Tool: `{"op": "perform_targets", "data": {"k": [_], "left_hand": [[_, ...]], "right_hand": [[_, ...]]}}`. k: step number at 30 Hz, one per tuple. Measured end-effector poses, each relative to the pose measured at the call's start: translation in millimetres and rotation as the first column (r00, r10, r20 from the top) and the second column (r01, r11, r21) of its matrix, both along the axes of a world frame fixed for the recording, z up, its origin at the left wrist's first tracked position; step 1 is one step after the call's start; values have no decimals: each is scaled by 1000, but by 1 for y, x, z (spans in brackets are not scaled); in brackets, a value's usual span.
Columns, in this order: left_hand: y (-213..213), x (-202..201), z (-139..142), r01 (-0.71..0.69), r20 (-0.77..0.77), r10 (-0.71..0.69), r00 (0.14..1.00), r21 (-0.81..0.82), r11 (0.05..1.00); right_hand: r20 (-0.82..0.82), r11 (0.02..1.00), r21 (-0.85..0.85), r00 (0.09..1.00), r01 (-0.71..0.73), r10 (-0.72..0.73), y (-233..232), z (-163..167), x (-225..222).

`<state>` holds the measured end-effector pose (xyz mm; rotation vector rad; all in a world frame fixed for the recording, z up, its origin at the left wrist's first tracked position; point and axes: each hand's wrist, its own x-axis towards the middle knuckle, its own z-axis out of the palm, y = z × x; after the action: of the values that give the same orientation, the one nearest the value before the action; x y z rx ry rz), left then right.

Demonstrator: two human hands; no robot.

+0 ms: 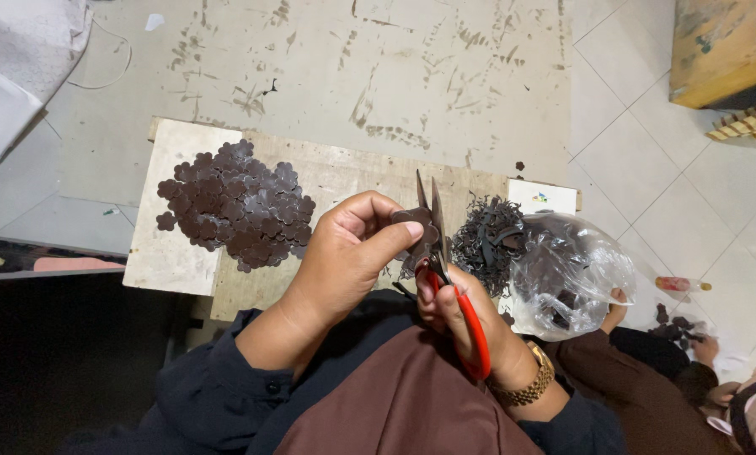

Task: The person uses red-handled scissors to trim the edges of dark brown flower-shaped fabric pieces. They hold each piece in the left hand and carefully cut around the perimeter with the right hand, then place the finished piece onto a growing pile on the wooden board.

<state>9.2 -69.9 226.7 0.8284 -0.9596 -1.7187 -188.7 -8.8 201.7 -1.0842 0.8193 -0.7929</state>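
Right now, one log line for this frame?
left hand: pinching dark cut piece | right hand: red-handled scissors, blades at piece | board: pile of cut shapes, scraps, plastic bag

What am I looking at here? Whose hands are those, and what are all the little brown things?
There is one picture, taken by a camera worn on a person's head, looking down at their own lap and hands. The left hand pinches a small dark brown flower-shaped piece between its fingers. The right hand holds scissors with red handles, blades pointing up beside the piece. In front lies a low wooden board. On it sit a pile of brown flower shapes, a heap of thin dark trimmings, and a clear plastic bag. At the lower right edge, part of another person shows.
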Motion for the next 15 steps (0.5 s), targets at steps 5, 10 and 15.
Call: {"op": "perform_targets", "data": {"k": [5,10,15], "left_hand": [[-2,2,-2,-37,32,38,999,-6,999],[-3,1,0,-48,47,48,998,-20,999],[-5,3,4,-57,38,57,998,-4,998]], "right_hand": [[1,999,40,1000,-9,8,0,-2,-2],[30,999,37,1000,3,-5,1,-4,-1],[-8,1000,15,1000,0,0,-1,-2,-2]]}}
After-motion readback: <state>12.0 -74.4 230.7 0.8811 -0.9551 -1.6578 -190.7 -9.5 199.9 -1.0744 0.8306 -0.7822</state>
